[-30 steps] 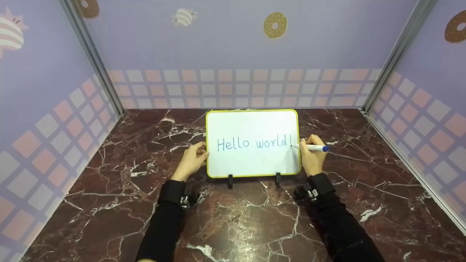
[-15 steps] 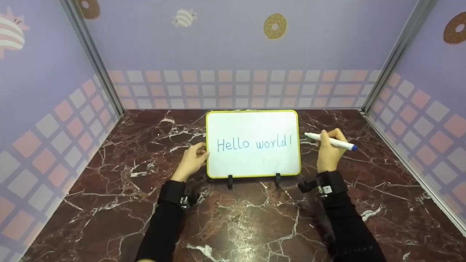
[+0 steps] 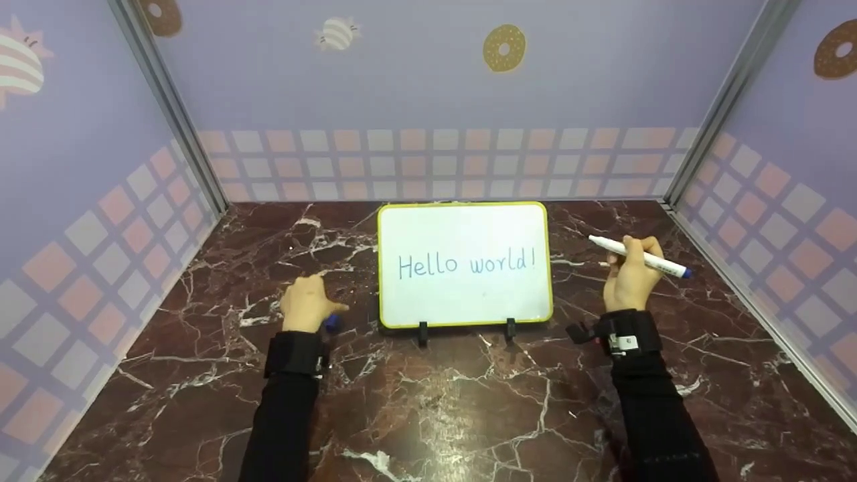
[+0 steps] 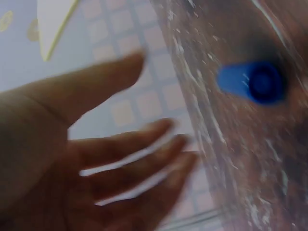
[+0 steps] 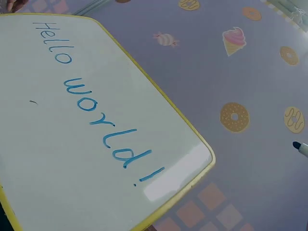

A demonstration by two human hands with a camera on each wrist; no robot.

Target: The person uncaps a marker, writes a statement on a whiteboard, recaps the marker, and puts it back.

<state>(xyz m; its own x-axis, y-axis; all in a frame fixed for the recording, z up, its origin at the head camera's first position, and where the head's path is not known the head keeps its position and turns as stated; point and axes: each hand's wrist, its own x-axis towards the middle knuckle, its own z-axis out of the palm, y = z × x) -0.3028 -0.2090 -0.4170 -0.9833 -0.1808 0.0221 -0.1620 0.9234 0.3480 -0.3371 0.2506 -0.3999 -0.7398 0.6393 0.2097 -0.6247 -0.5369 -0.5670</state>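
Note:
In the head view my right hand (image 3: 628,284), to the right of the whiteboard, pinches a white marker (image 3: 659,264) with a blue end. Its uncapped dark tip, the marker (image 5: 302,148) just entering the right wrist view, points left and away from the board. My left hand (image 3: 306,304) is left of the board, fingers spread with nothing between them. Close by its thumb lies a blue marker cap (image 3: 331,322) on the table; the cap (image 4: 252,83) appears blurred in the left wrist view. "Hello world!" stands in blue on the yellow-framed whiteboard (image 3: 462,301).
Two black feet (image 3: 422,333) hold the whiteboard upright on the dark red marbled table (image 3: 442,415). Lilac panels (image 3: 415,87) with printed sweets and checks enclose the back and both sides, joined by metal corner posts (image 3: 730,100).
My right hand has drawn the marker off the board and out to the right. My left hand has let go of the board's left edge and moved left, to the blue cap.

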